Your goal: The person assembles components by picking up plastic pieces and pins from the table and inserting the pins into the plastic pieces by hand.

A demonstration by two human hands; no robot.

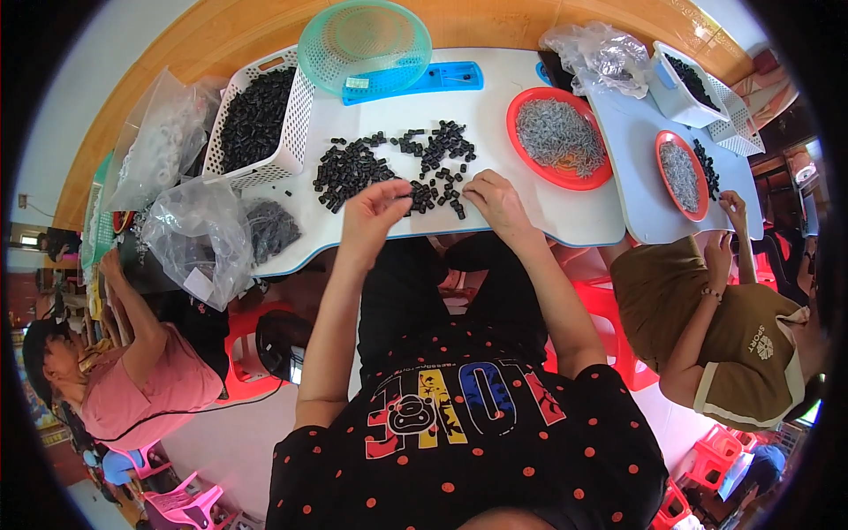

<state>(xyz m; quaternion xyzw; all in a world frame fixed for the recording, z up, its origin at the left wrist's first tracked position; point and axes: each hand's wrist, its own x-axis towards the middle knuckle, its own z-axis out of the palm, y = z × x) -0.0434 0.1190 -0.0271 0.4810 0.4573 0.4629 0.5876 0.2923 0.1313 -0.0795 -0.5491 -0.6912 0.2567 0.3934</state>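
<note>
My left hand (374,219) is over the near edge of the white table, fingers curled, with a small black cylindrical part (407,196) at the fingertips. To its right, my right hand (502,205) has thumb and fingers pinched together; whatever is between them is hidden or too small to name. A larger heap of the black parts (352,170) lies just beyond my left hand. Several more loose black parts (444,143) are spread between and beyond both hands. Past my right hand, a red plate (515,108) holds a pile of thin grey screw-like pieces (555,132).
At the left stand a white perforated basket (296,124) of black parts and clear plastic bags (199,234). Behind the heap, a green mesh colander (322,40) rests on a blue tray (464,78). Co-workers sit on both sides; the right one's hand (732,208) is near another red plate (678,140).
</note>
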